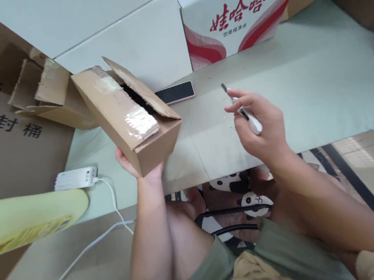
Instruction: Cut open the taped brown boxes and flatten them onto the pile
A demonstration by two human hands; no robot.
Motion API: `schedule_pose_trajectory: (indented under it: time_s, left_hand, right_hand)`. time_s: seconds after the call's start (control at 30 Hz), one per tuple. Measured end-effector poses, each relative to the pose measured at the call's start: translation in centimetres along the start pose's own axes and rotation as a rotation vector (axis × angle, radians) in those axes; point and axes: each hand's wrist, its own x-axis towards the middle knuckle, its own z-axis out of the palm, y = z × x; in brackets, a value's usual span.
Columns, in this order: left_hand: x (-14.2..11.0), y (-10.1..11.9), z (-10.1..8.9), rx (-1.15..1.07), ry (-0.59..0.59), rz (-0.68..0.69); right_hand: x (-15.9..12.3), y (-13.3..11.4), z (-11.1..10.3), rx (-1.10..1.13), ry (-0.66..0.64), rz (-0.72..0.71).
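A brown cardboard box [108, 108] rests in my left hand [146, 172], which grips it from below, so most of the fingers are hidden. The box is tilted, its top flaps are parted along a dark gap, and torn tape shows on one flap. In my right hand [260, 122] is a utility knife [252, 123] with a white handle. Its short blade points up and to the left, apart from the box. Behind the box, a dark-screened phone [176, 92] lies on the pale green tabletop [323, 82].
White cartons [128, 47] and a carton with red lettering [237, 20] line the back. Another opened cardboard box [55, 97] is at left, near a white power bank [76, 178] with a cable [114, 199]. A yellow-green container [29, 218] juts in at lower left.
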Motion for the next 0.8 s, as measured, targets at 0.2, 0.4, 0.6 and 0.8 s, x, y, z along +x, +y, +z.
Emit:
schedule_pose_trajectory:
  time_s: [0.2,0.4,0.6,0.8]
  left_hand:
    - [-0.5,-0.6,0.7,0.145,0.059,0.116]
    - [-2.3,-1.4,1.8,0.175,0.129,0.159]
    - [-4.8,-2.3,3.7,0.041,0.12,0.052]
    - [-4.7,-4.4,3.5,0.139,0.167,-0.255]
  right_hand:
    - [-0.4,5.5,0.4,-0.572,-0.294,0.213]
    - [-0.5,6.4,1.4,-0.629,-0.471,0.238]
    - [-0.4,4.7,0.5,-0.065,-0.496,0.267]
    - [-1.0,3.9,0.5,0.54,-0.457,0.339]
